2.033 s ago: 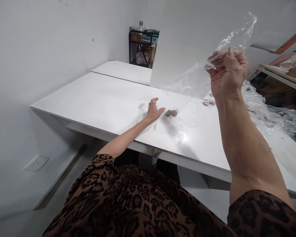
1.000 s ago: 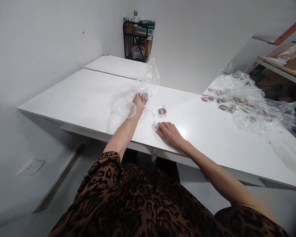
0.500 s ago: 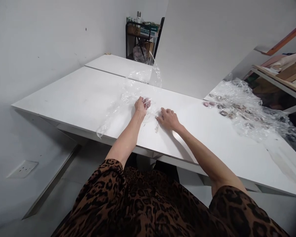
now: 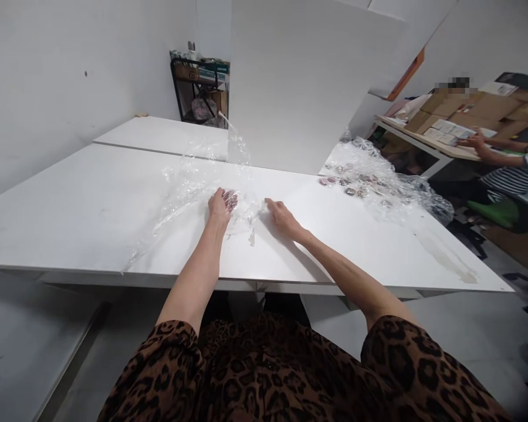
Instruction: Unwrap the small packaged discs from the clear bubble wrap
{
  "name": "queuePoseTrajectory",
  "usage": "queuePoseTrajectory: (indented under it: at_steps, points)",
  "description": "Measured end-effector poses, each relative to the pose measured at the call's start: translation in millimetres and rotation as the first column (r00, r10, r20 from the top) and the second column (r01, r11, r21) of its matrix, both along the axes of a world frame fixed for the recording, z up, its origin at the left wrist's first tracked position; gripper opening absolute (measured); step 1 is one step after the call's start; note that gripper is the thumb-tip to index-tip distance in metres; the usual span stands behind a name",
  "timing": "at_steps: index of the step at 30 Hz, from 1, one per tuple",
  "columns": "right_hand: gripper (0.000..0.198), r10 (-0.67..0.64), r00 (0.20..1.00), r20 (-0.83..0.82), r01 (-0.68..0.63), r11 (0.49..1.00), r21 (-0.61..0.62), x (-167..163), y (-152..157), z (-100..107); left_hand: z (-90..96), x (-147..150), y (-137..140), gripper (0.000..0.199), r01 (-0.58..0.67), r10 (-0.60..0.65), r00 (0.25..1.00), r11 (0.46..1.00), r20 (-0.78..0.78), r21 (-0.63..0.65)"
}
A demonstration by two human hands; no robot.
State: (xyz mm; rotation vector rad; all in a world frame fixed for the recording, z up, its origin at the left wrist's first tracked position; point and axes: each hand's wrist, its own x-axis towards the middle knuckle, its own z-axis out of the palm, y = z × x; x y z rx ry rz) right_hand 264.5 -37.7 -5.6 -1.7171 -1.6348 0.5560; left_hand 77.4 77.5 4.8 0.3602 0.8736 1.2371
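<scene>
A crumpled sheet of clear plastic film (image 4: 176, 193) lies on the white table. My left hand (image 4: 219, 205) is closed round a small dark-red item (image 4: 230, 201) covered by the film; the film's glare hides its exact kind. To the right, my right hand (image 4: 284, 218) has its fingers drawn together at the film's right edge, pinching it. Part of the film stretches between the two hands, close to the tabletop.
On the table's right lies more clear plastic (image 4: 374, 158) with several small reddish and brown pieces (image 4: 350, 191). A tall white panel (image 4: 290, 88) stands behind. A black shelf cart (image 4: 193, 88) is at the back. Far right, a co-worker's hand (image 4: 477, 140) is by cardboard boxes.
The view has swung right, bringing the co-worker into sight. My right hand has drawn slightly away from the left, its fingers now more closed. My left hand still holds the red item.
</scene>
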Motion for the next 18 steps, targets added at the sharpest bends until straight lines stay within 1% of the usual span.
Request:
queuePoseTrajectory:
  at_steps: [1,3,5,6,7,9,11,12,15,16,18]
  points:
    - [0.047,-0.055,0.993,-0.106,0.057,0.998,0.014,7.0,-5.1,-0.8,0.8,0.0,-1.7,0.018,0.008,-0.008,1.000,1.000,-0.009,0.007]
    - [0.036,-0.160,0.934,-0.320,0.171,0.985,0.007,24.1,-18.3,-3.2,3.3,0.6,-6.1,0.019,0.028,-0.028,0.999,0.999,-0.022,0.029]
    - [0.025,-0.234,0.841,-0.488,0.253,0.967,-0.028,46.5,-33.8,-5.4,7.6,2.3,-11.7,0.020,0.050,-0.048,0.998,0.998,-0.044,0.044]
    - [0.024,-0.255,0.800,-0.544,0.275,0.960,-0.045,59.8,-40.7,-5.7,10.3,3.6,-14.8,0.020,0.063,-0.060,0.997,0.997,-0.058,0.047]
    - [0.026,-0.285,0.749,-0.599,0.308,0.949,-0.066,74.6,-45.6,-4.8,13.2,5.1,-18.1,0.019,0.079,-0.076,0.995,0.996,-0.070,0.052]
    - [0.030,-0.365,0.616,-0.698,0.405,0.907,-0.117,108.0,-45.4,2.8,18.7,8.7,-24.5,0.019,0.118,-0.110,0.989,0.990,-0.100,0.073]
    - [0.030,-0.432,0.479,-0.765,0.508,0.846,-0.160,145.5,-28.4,20.2,21.7,12.5,-29.9,0.020,0.157,-0.138,0.979,0.980,-0.152,0.122]
    - [0.029,-0.450,0.429,-0.783,0.551,0.818,-0.167,165.0,-14.1,32.3,21.7,14.4,-32.0,0.020,0.174,-0.145,0.971,0.973,-0.188,0.151]
    - [0.029,-0.451,0.381,-0.807,0.639,0.759,-0.123,220.1,39.1,72.9,15.9,18.9,-35.4,0.019,0.218,-0.150,0.941,0.954,-0.303,0.207]
    - [0.028,-0.454,0.365,-0.813,0.677,0.729,-0.103,234.7,55.7,83.6,13.0,19.9,-35.7,0.019,0.232,-0.154,0.931,0.949,-0.332,0.211]
    - [0.026,-0.460,0.361,-0.811,0.733,0.678,-0.058,253.0,80.3,94.4,7.9,21.2,-35.5,0.021,0.256,-0.162,0.911,0.943,-0.380,0.212]
